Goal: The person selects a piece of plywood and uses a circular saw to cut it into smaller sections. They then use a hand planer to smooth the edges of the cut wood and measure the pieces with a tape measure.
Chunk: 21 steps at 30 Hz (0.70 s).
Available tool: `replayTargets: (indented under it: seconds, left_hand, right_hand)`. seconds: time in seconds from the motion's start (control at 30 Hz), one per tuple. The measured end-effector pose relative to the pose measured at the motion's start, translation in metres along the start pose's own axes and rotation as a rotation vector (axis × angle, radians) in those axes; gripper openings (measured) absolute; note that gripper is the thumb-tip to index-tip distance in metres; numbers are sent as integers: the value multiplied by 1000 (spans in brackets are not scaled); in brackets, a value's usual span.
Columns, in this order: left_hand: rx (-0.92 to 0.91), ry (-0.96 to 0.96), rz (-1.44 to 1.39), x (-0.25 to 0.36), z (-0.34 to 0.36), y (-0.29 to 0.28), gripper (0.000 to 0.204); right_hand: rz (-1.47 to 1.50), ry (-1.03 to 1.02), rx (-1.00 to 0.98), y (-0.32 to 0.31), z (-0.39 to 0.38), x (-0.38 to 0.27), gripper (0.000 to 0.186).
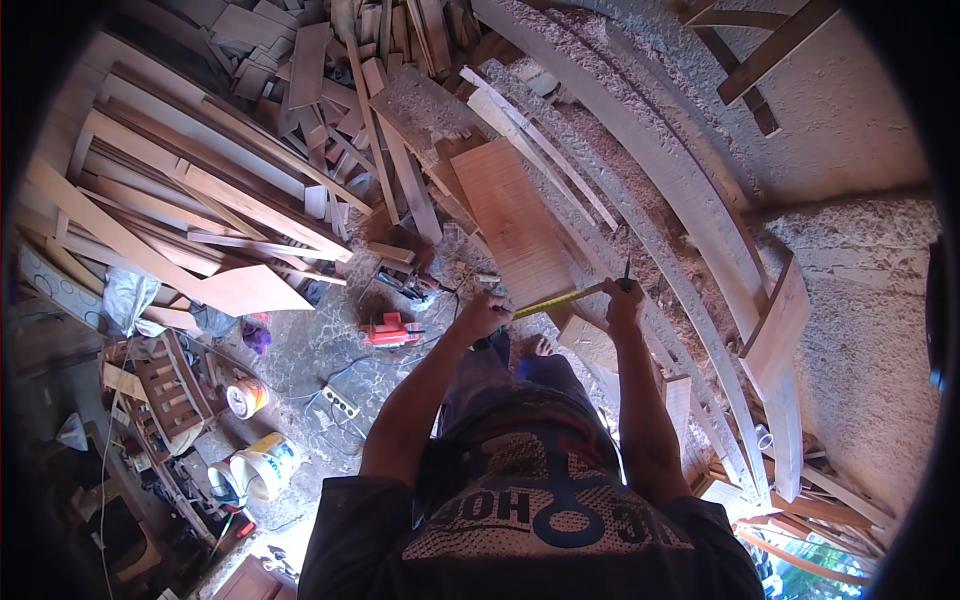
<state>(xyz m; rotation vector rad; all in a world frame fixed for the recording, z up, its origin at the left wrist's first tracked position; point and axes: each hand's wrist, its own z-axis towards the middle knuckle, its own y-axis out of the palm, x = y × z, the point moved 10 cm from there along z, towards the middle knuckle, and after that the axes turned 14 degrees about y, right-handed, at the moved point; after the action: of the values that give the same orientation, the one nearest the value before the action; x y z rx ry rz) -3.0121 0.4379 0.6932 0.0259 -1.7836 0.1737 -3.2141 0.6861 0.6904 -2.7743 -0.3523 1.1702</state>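
Note:
A yellow tape measure [557,301] is stretched between my two hands, just below the near end of a reddish-brown wooden board [510,212]. My left hand [485,315] is closed around one end of the tape; a dark part, perhaps its case, shows under the fingers. My right hand [624,302] pinches the other end, a little higher and to the right. From that same hand a thin dark pencil-like stick [627,270] points upward. Whether the tape touches the board, I cannot tell.
Long curved timbers [690,190] run along the right by the rough wall. Stacked planks [200,190] fill the left, and offcuts [265,45] the back. A red power tool [391,330], cables, a power strip [341,402] and buckets [265,467] stand on the floor.

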Motion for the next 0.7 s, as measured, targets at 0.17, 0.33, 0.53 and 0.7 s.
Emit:
replayTargets:
  seconds: [0.17,0.33,0.53,0.7]
  left_hand:
    - [57,-71,-1,-12,-3,-4,17]
    - [87,-109,74,-16,-2,-3,18]
    - [97,-162,101,-19,-7,-7,19]
    - [101,-171,94,-19,-5,-3,19]
  right_hand:
    - [-63,37,-15,4,-4,-2,20]
    - [-119,-168,-8,-3,13,-2,18]
    - [-449,-480,164,-9,-23,-32,25]
    - [-573,-548,25,12,-75,-36,31]
